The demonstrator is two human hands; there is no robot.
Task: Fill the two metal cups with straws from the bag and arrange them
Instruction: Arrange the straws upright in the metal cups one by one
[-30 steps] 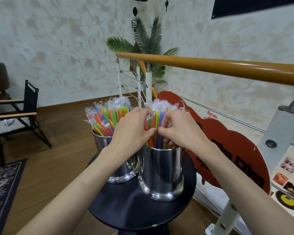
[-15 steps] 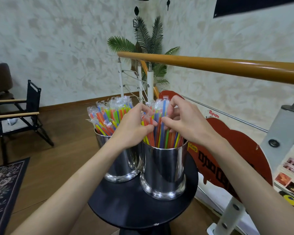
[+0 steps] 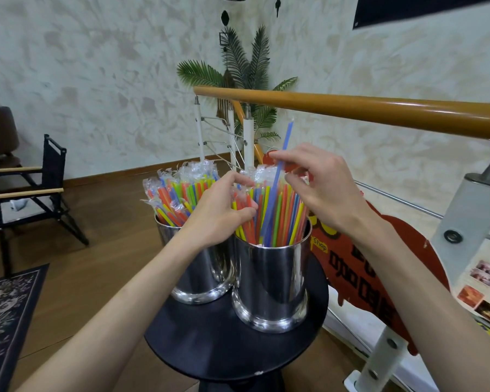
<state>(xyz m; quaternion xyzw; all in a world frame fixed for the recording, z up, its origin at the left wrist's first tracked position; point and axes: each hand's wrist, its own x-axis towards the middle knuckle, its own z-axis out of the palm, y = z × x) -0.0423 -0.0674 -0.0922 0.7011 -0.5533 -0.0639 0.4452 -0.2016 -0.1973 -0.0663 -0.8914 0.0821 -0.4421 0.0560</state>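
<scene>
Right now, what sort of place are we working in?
Probably a café or small shop: a "Shop" sign leans behind the railing, and wrapped straws fill metal cups on a small round table.

— Red, orange, yellow, green and blue are seen packed in the straws (image 3: 277, 213), and one blue straw (image 3: 279, 171) is raised above them.

— Mirror silver is shown on both cups (image 3: 269, 287), black on the round table (image 3: 210, 346).

— A dark floral pattern is carried by the rug (image 3: 3, 312), and amber by the handrail (image 3: 351, 107).
</scene>
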